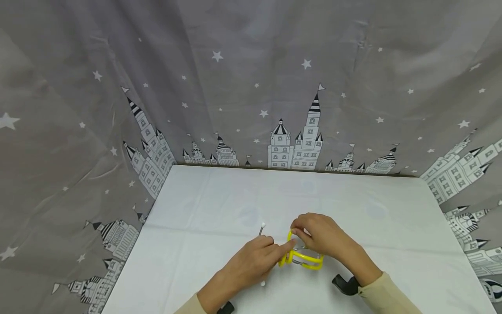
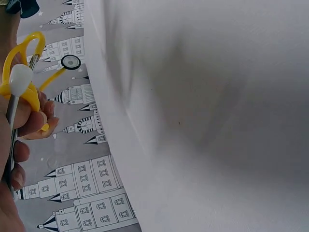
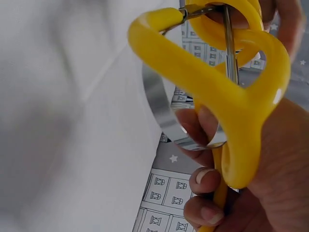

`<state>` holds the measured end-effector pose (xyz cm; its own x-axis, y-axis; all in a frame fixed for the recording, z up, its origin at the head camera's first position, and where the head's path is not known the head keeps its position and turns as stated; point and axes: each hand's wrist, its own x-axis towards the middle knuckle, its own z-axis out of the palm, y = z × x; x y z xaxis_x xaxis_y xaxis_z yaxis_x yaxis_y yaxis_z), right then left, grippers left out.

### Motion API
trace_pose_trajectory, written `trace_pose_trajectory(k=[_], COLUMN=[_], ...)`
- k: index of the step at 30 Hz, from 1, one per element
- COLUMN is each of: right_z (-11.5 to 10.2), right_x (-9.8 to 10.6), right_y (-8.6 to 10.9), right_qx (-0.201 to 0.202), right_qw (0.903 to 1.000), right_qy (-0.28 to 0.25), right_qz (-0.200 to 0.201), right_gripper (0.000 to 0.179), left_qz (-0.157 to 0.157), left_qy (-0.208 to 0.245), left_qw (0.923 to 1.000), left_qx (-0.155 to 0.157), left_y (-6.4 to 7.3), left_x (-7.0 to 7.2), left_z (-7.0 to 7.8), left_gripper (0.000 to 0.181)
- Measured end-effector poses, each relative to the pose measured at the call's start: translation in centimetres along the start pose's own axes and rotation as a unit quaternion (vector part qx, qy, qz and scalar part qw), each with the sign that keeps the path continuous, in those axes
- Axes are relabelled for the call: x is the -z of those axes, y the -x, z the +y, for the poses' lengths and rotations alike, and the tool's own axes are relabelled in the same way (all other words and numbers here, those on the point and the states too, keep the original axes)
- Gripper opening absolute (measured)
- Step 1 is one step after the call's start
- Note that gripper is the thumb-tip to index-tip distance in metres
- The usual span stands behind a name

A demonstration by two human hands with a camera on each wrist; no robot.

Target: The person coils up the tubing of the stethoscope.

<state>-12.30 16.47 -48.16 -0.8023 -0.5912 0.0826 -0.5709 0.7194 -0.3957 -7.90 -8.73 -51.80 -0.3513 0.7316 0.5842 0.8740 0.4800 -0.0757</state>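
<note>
A yellow stethoscope (image 1: 311, 260) is held between both hands, its tubing bent into loops over the white table. My left hand (image 1: 251, 259) grips its metal ear tubes along with part of the tubing. One white ear tip (image 2: 21, 79) shows large in the left wrist view; another ear tip (image 1: 263, 225) sticks out beyond the left hand in the head view. The round chest piece (image 2: 71, 62) hangs out past the fingers. My right hand (image 1: 323, 233) pinches a loop of tubing (image 3: 217, 96), and its other fingers curl round a lower stretch.
The white-covered table (image 1: 208, 205) lies under both hands. Behind it hangs a grey curtain (image 1: 235, 87) printed with castles and stars. Black straps (image 1: 346, 285) show at the wrists.
</note>
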Motion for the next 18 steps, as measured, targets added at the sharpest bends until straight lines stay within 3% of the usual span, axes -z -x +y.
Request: trace_pose_trajectory(k=[3, 10, 18], right_z=[0.1, 1.1, 3.5], right_x=[0.1, 0.4, 0.9], right_y=[0.2, 0.5, 1.0], right_qx=[0.003, -0.008, -0.025], right_qw=[1.0000, 0.9994, 0.9974], right_qy=[-0.006, -0.028, -0.067], right_qz=[-0.007, -0.019, -0.011], right_gripper=[0.006, 0.012, 0.011], left_qz=[-0.010, -0.019, -0.011], left_qy=[0.001, 0.032, 0.040], left_qw=[0.9999, 0.9993, 0.9990], left_qx=[-0.008, 0.010, 0.016], left_y=[-0.1, 0.0, 0.5], left_x=[-0.2, -0.4, 0.1], left_z=[0.1, 0.2, -0.1], left_gripper=[0.058, 0.041, 0.044])
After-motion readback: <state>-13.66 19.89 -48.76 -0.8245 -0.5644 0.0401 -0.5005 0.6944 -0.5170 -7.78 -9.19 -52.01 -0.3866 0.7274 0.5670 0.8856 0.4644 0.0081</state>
